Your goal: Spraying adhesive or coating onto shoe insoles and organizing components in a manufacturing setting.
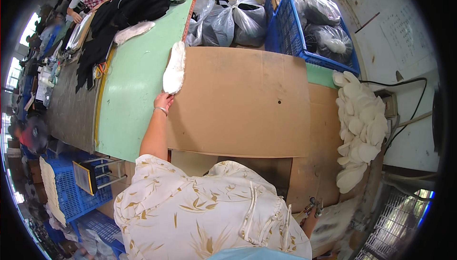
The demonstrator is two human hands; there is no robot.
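Nearest the head camera, a pale blue piece of material (252, 254) overlaps the person's white blouse with gold leaf print (190, 207), just below a flat brown cardboard sheet (238, 103). At the sheet's left edge, the left hand (163, 101) has its fingers pinched on the near end of a white, fluffy, sole-shaped piece (174, 69), beside the pale green desk (133, 107). Below the sheet's right corner, the right hand (309, 222) grips a small metal spray-gun-like tool (312, 206); exact finger placement is unclear. Right of the sheet lie heaped cream sole-shaped pieces (357, 127).
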